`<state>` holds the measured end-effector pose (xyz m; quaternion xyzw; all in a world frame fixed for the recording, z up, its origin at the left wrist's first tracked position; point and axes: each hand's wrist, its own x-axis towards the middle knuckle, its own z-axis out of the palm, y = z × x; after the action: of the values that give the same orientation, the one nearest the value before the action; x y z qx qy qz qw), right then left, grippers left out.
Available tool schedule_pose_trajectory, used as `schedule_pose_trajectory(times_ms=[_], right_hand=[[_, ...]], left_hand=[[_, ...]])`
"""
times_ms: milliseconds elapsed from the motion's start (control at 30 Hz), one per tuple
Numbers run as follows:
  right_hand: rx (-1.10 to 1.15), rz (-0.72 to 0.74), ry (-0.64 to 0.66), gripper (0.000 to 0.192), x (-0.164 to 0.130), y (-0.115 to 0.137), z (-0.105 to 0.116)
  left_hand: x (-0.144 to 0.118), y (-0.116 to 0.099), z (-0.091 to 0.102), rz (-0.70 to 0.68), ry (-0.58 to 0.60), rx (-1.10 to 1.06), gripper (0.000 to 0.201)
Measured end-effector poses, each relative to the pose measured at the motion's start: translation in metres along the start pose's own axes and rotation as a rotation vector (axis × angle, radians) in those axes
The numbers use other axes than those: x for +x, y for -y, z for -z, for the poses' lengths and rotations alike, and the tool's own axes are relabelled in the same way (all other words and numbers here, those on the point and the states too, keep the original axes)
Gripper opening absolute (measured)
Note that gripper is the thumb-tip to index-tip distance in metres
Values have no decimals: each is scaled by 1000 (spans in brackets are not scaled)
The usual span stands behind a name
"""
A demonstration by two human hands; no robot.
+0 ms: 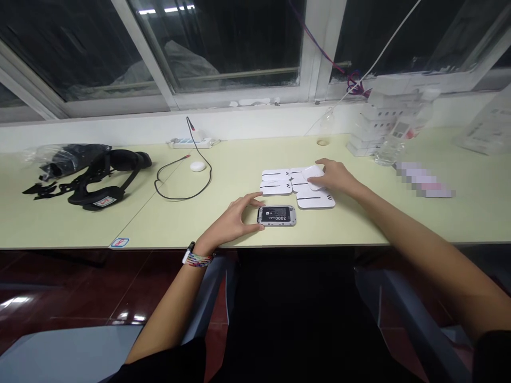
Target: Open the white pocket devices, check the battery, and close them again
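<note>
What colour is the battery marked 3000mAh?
The battery is black with pale lettering, as the head view shows.

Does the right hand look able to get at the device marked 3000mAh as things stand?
Probably yes: the device has its right end uncovered, with the left hand at its left end. The right hand pinches a white cover, though, so it would likely have to release that first.

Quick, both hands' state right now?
Left hand: thumb and fingers spread around one end of the open-backed 3000mAh battery device; firm grip can't be told.
Right hand: closed, holding a white cover between thumb and fingers.
</note>
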<state>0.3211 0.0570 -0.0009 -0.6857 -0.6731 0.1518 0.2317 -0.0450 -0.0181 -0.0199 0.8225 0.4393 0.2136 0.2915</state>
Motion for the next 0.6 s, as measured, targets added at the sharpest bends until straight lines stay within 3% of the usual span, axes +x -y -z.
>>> schedule_pose_trajectory(times_ms=[133, 300, 400, 467, 600], right_hand=[[165, 143, -123, 77, 1, -3, -2], [123, 543, -309, 73, -33, 24, -25], [-36, 788, -264, 47, -68, 50, -49], [-147, 979, -128, 41, -87, 64, -64], [-165, 996, -61, 56, -100, 70, -75]], left_hand=[[0, 2, 0, -4, 2, 1, 87], [1, 4, -1, -34, -9, -18, 88], [1, 5, -2, -57, -19, -26, 91], [1, 6, -3, -66, -28, -29, 92], [1, 5, -3, -74, -26, -19, 88]])
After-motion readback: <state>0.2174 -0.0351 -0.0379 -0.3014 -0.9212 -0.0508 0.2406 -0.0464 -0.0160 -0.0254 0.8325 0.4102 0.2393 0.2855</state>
